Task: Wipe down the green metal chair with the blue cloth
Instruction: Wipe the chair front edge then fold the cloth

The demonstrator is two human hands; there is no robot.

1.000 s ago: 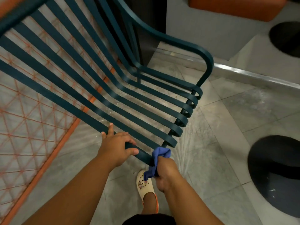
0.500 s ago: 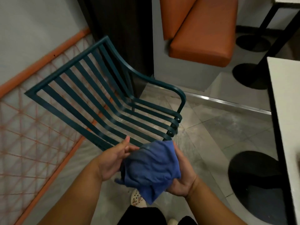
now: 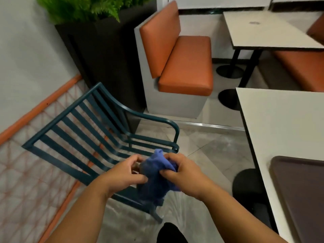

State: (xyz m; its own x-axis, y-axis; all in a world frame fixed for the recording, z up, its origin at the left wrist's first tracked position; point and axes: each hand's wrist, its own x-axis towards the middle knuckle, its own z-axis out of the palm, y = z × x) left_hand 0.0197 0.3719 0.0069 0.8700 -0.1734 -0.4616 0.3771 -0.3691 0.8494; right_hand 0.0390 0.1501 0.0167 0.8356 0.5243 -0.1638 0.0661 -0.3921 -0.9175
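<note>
Bunching the blue cloth at lower centre, left hand and right hand both pinching it, above the green metal chair at left, no readable writing anywhere.

Upper left: pale wall, dark planter with fern
Centre top: orange booth seat
Right: white tables
Floor: grey tiles
</note>
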